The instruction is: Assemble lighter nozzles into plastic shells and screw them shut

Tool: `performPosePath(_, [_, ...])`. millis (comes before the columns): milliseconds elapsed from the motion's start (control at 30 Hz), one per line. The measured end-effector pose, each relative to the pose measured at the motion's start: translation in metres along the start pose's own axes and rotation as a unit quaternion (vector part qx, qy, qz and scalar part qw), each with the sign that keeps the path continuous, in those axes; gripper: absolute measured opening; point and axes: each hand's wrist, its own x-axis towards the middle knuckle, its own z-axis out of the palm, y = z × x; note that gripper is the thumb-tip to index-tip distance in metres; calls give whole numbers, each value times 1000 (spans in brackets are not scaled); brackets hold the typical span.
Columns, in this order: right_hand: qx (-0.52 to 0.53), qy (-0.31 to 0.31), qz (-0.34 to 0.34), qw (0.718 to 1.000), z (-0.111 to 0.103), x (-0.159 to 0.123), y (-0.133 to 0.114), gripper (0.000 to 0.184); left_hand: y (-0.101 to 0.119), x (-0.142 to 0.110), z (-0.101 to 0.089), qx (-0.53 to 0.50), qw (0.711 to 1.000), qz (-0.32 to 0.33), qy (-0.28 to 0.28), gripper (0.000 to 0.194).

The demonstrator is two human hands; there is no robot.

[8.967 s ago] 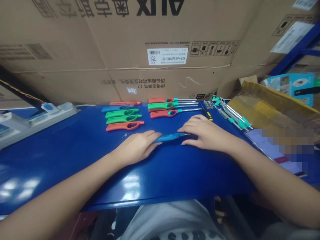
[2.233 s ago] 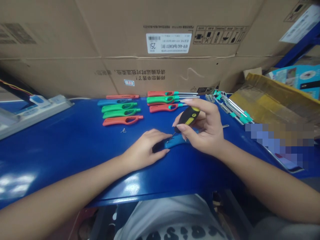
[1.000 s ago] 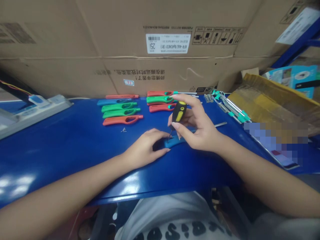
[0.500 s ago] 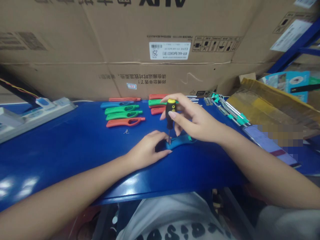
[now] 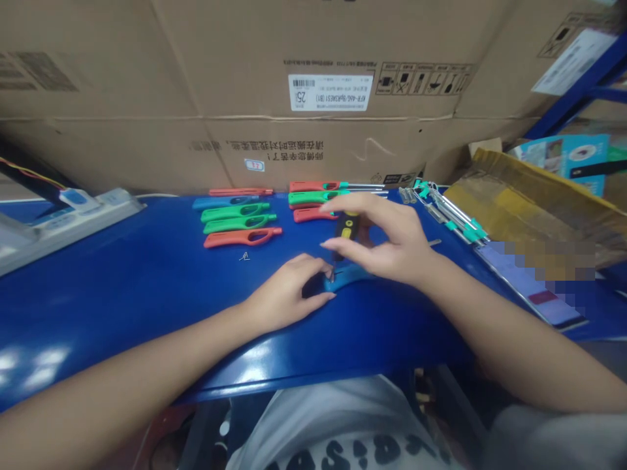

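My left hand (image 5: 287, 297) rests on the blue table and pinches the left end of a blue lighter handle (image 5: 349, 277) lying flat. My right hand (image 5: 394, 245) grips a black and yellow screwdriver (image 5: 347, 228) from above. Its shaft points down at the left part of the blue handle, close to my left fingertips. The tip is hard to make out there. Fingers of the right hand cover the handle's right end. A few small screws (image 5: 244, 256) lie left of the hands.
Red, blue and green lighter casings (image 5: 240, 224) lie in a column behind the screws. Lighters with metal rods (image 5: 367, 187) are farther right. Several loose rods (image 5: 453, 215) lie beside a phone (image 5: 531, 284) and a taped carton (image 5: 539, 202). A power strip (image 5: 73, 219) stands left.
My right hand has shifted slightly right, and the screwdriver has turned and leans more in its fingers. My left hand stays on the blue handle. The view has tilted a little.
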Motion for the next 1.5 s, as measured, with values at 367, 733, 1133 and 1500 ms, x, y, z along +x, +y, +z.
performPosePath(367, [-32,11,-20,999,-7,-1,-4,34,3,2,-1,-6,1000,2,5,23])
performPosePath(733, [-48,17,-13,999,-12,2,-9,27,0,1,1,-10,1000,-3,8,19])
performPosePath(1133, [-37,29,34,998,-1,-4,-3,33,2,2,-1,-8,1000,-9,1,19])
performPosePath(1500, [-44,0,4,999,-2,-3,-6,31,0,2,0,2,1000,1,5,20])
